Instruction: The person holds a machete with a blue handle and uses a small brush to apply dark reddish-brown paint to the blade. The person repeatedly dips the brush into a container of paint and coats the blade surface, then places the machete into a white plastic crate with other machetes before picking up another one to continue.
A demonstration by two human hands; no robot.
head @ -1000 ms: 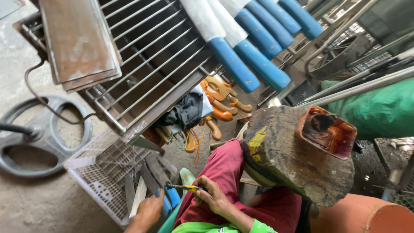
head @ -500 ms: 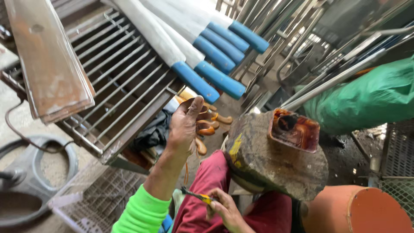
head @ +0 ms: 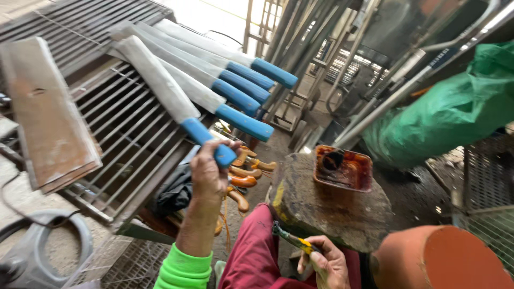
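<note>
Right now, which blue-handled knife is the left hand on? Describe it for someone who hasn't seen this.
On the slanted metal rack lie several wrapped blades with blue handles. Take the nearest one: its handle end sits in the left hand, while the others lie untouched further up.

left hand (head: 210,174) grips blue handle of long grey-wrapped blade (head: 166,93) | right hand (head: 326,262) holds yellow-handled paintbrush (head: 293,241) | rusty square tin of orange liquid (head: 343,169) on stone block (head: 332,206) | 4 blue-handled blades on metal grate (head: 123,139)

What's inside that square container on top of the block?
The square container holds reddish-brown liquid or residue and a dark round thing near its back left corner. Its bottom is hidden under that coating. The block bears nothing else.
</note>
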